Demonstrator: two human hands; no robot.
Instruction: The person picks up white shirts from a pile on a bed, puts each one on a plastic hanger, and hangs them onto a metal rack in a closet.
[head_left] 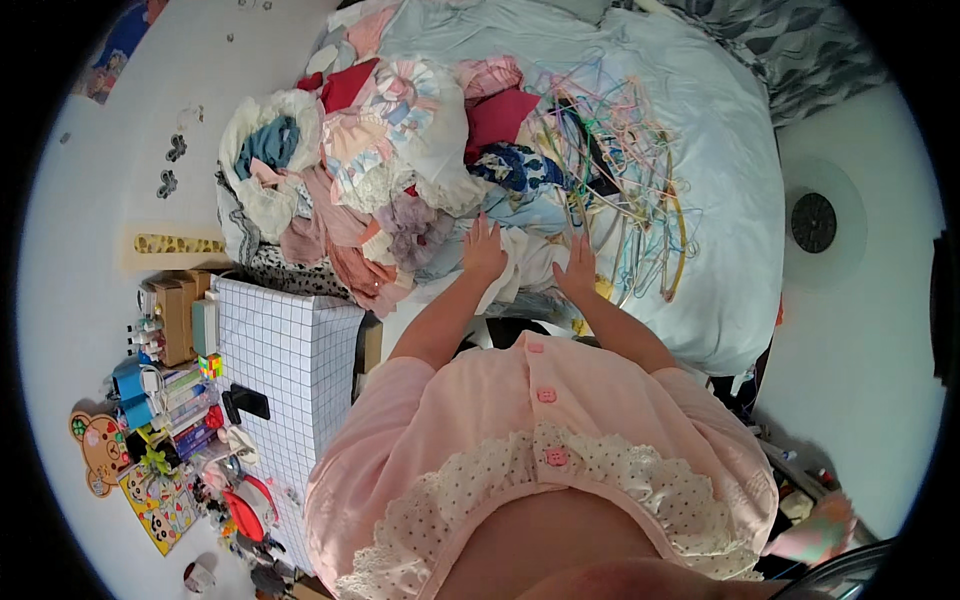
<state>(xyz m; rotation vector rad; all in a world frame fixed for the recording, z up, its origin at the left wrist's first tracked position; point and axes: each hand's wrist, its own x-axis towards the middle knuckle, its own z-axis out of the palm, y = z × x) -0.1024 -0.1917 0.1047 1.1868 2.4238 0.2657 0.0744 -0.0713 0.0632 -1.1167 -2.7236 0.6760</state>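
My left hand (485, 250) lies with fingers stretched out on a white cloth (522, 262) at the bed's near edge. On the cloth's other side my right hand (575, 270) is also flat, its fingers apart. Just beyond them are a light blue garment (525, 212) and a dark blue patterned one (518, 168). To the left rises a heap of clothes with a ruffled white and pastel dress (385, 130), a greyish-purple ruffled piece (412, 232) and a dusty pink garment (335, 210). A tangle of coloured hangers (640, 190) lies right of my right hand.
The bed (735, 200) has a pale blue sheet. At left stands a table with a checked cloth (270, 340), bearing a black phone (250, 402), a puzzle cube (210, 366) and books (195, 415). A round black object (813, 223) is at the right.
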